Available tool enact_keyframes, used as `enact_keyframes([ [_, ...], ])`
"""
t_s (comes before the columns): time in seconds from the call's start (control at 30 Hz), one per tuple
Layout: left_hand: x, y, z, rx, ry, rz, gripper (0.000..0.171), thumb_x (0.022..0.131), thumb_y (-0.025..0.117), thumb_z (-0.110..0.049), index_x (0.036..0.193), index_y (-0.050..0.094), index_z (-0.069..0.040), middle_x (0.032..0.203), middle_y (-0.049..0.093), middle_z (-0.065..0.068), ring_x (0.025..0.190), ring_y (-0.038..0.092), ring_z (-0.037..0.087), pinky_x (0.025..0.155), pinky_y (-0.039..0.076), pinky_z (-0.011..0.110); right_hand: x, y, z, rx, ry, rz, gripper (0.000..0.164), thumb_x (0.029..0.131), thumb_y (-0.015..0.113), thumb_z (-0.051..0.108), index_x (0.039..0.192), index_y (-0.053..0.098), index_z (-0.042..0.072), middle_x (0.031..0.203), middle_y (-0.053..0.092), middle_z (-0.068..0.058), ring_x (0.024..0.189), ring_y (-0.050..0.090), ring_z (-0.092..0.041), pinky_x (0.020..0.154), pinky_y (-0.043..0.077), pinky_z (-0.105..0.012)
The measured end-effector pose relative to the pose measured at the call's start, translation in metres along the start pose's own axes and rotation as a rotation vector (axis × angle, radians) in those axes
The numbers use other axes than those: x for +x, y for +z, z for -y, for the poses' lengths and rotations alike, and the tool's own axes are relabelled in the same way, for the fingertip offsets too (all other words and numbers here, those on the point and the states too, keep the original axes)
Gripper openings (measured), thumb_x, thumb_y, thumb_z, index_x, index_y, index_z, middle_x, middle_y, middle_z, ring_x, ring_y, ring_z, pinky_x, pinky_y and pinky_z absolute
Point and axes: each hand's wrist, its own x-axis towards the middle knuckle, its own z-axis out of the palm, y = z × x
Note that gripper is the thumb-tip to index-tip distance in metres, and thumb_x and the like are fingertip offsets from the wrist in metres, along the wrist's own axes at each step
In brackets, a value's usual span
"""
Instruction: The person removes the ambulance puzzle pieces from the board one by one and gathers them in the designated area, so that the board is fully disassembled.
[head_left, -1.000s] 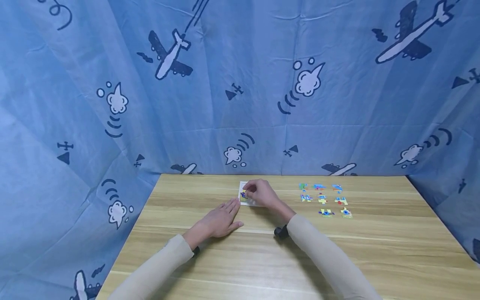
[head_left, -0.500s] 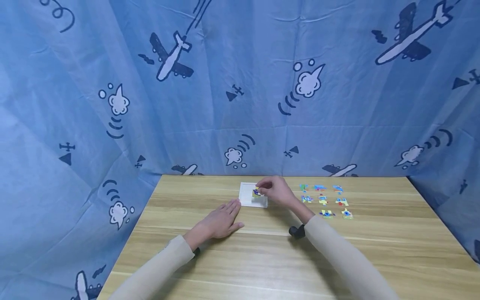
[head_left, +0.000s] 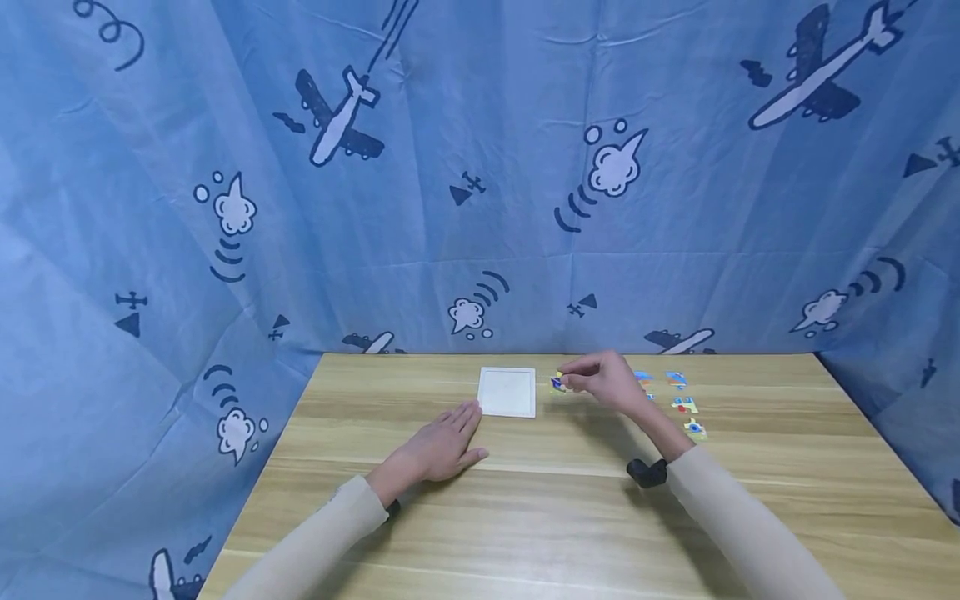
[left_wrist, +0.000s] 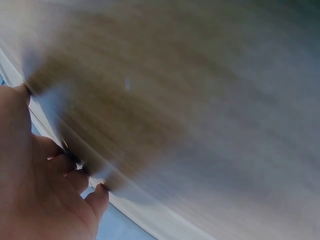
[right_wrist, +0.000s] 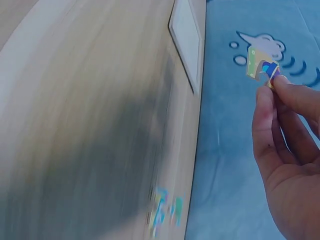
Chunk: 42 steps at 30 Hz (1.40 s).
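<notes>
My right hand [head_left: 609, 382] pinches a jigsaw piece [right_wrist: 262, 66], yellow-green with a blue and purple part, between thumb and fingers. It holds the piece above the table, just right of a square white puzzle frame [head_left: 507, 392]. Nothing lies inside the frame. My left hand [head_left: 442, 442] rests on the table with fingers straight, its fingertips at the frame's lower left corner. Loose jigsaw pieces [head_left: 683, 405] lie to the right, several of them hidden behind my right hand and wrist. Two of these pieces [right_wrist: 159, 212] show, blurred, in the right wrist view.
The wooden table [head_left: 525, 508] stretches around both hands. A blue curtain [head_left: 420, 208] printed with airplanes hangs right behind its far edge and along the sides. A black wrist-worn device [head_left: 647, 472] sits on the right wrist, over the table.
My right hand has moved right, carrying the jigsaw piece from over the left part of the frame to beyond its right edge. My left hand has stayed in place.
</notes>
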Motion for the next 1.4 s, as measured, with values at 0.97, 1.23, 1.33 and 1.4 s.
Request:
enact_keyframes([
  [0.97,-0.001,0.0,-0.001,-0.007,0.007,-0.004,0.078,0.112,0.033,-0.056,0.167,0.022,-0.002,0.177,0.02,0.015,0.165,0.023,0.029,0.133,0.029,0.046,-0.052,-0.055,-0.065,-0.088,0.088,0.097,0.02,0.097,0.072,0.003,0.113,0.078,-0.007,0.105,0.08,-0.023,0.08,0.078,-0.015,0.066,0.063,-0.027],
  [1.23,-0.002,-0.002,-0.002,-0.012,-0.004,-0.003,0.077,0.112,0.034,-0.055,0.167,0.022,-0.003,0.177,0.02,0.014,0.165,0.023,0.029,0.133,0.029,0.046,-0.052,-0.052,-0.073,-0.08,0.101,0.105,0.019,0.094,0.073,0.0,0.11,0.078,-0.009,0.099,0.081,-0.021,0.077,0.077,-0.015,0.066,0.064,-0.027],
  [1.33,-0.002,-0.002,-0.002,-0.015,-0.003,-0.004,0.077,0.112,0.034,-0.055,0.167,0.022,-0.003,0.177,0.02,0.014,0.165,0.023,0.029,0.133,0.029,0.046,-0.052,-0.05,-0.075,-0.093,0.086,0.108,0.019,0.093,0.074,0.0,0.109,0.078,-0.01,0.098,0.081,-0.021,0.077,0.076,-0.016,0.065,0.064,-0.027],
  [1.4,-0.002,-0.002,-0.002,-0.014,0.001,-0.006,0.077,0.112,0.034,-0.055,0.167,0.022,-0.002,0.177,0.02,0.014,0.165,0.022,0.029,0.133,0.029,0.046,-0.052,-0.049,-0.076,-0.11,0.084,0.102,0.018,0.092,0.076,0.0,0.108,0.079,-0.008,0.097,0.081,-0.02,0.076,0.076,-0.016,0.064,0.062,-0.026],
])
